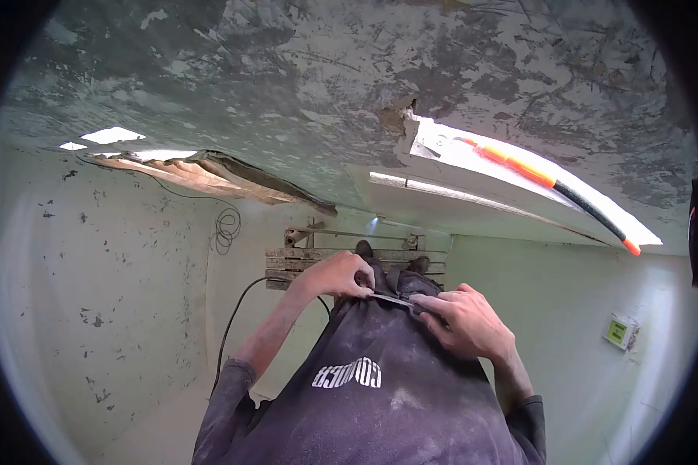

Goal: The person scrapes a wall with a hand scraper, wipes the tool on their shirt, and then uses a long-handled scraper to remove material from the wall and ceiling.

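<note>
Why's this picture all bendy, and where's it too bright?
Head view: black corners and curved edges, likely a wide lens; head view: glare washes out the white surface around the orange-and-black object; head view: left hand and right hand fairly clear.

Head camera, facing forward and down
Riding on the person's head, it is looking closely down the dark shirt (411,434), catching the left hand (340,274) and right hand (473,319) mid-view, while wooden planks (283,264) are showing farther off.
</note>
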`<state>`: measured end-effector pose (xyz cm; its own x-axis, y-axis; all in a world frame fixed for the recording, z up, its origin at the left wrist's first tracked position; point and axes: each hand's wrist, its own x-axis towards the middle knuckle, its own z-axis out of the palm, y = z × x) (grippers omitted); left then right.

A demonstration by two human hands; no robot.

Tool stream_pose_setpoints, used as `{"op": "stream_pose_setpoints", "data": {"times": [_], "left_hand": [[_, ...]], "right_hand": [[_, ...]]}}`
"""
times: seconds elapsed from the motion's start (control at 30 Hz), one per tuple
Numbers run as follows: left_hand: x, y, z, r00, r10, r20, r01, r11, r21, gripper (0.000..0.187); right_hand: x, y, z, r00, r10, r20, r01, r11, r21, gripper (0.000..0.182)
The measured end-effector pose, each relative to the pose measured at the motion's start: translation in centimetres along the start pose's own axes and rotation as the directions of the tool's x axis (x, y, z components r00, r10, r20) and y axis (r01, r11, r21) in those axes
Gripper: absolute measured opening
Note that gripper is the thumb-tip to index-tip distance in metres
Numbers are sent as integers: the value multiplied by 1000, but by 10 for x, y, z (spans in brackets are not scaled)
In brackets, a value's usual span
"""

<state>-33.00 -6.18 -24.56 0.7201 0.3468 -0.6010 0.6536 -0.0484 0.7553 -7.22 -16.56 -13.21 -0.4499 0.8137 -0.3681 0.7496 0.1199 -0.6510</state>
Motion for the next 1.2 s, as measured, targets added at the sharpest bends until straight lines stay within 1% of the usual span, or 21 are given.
{"op": "stream_pose_setpoints", "data": {"times": [0.03,0.07,0.13,0.17,0.2,0.27,0.37,0.47,0.6,0.67,0.73,0.77,0.8,0.87,0.97,1.0,1.07,1.1,1.13,1.17,1.2], "left_hand": [[-2,-3,-2,1000,2,20,-1,998,-61,25],[-3,-8,-4,1000,-2,19,3,998,-65,25],[-3,-23,-6,996,88,-23,-90,993,-81,27],[0,-31,-4,991,128,-33,-129,991,-44,30],[0,-31,-5,991,128,-35,-129,991,-43,30],[-2,-30,-3,993,110,-41,-115,985,-127,31],[-7,-25,-8,998,44,-45,-49,993,-106,32],[-6,-20,-8,998,59,-21,-61,992,-112,31],[-2,-13,-6,1000,16,-25,-17,999,-50,30],[0,-18,-4,997,44,-63,-46,998,-38,30],[2,-20,-2,995,57,-78,-61,997,-51,29],[2,-21,-1,994,70,-88,-76,995,-65,29],[3,-20,0,993,69,-97,-75,995,-61,29],[3,-18,3,984,80,-162,-81,997,0,28],[-3,-12,8,964,126,-236,-122,992,31,23],[-7,-4,6,973,88,-212,-84,996,25,21],[-3,-20,16,939,240,-247,-235,971,50,19],[-7,-13,17,930,247,-272,-226,968,107,18],[-3,-20,21,907,315,-281,-278,946,165,17],[-2,-21,25,891,349,-289,-291,930,226,16],[-4,-18,28,872,366,-326,-295,923,246,13]], "right_hand": [[-2,5,3,999,-41,8,41,999,-30,32],[-3,5,2,999,-43,13,43,999,-28,32],[-3,5,-1,998,-55,42,57,997,-47,33],[-1,5,-3,998,-56,41,58,997,-48,33],[0,4,-4,999,-41,36,43,997,-59,33],[1,3,-5,999,-27,36,30,997,-69,34],[4,4,-7,1000,-2,-16,1,999,-54,33],[6,15,-8,998,4,-65,-6,1000,-30,31],[5,17,-7,997,-53,49,53,999,-12,29],[4,15,-5,992,-93,88,92,996,15,29],[5,13,-1,995,-65,71,67,997,-39,30],[6,14,3,996,-84,23,85,993,-75,30],[7,15,5,996,-92,20,93,993,-79,30],[9,15,5,991,-130,-30,127,988,-83,29],[8,8,-3,990,-137,-20,134,985,-113,25],[7,9,-3,987,-157,-31,152,980,-130,26],[3,10,-3,987,-157,-40,151,981,-121,27],[2,14,-2,985,-165,-41,160,981,-110,27],[1,19,2,979,-182,-87,172,978,-115,27],[1,22,1,986,-163,-22,157,974,-164,34],[1,6,-5,982,-169,-82,159,981,-114,33]]}}
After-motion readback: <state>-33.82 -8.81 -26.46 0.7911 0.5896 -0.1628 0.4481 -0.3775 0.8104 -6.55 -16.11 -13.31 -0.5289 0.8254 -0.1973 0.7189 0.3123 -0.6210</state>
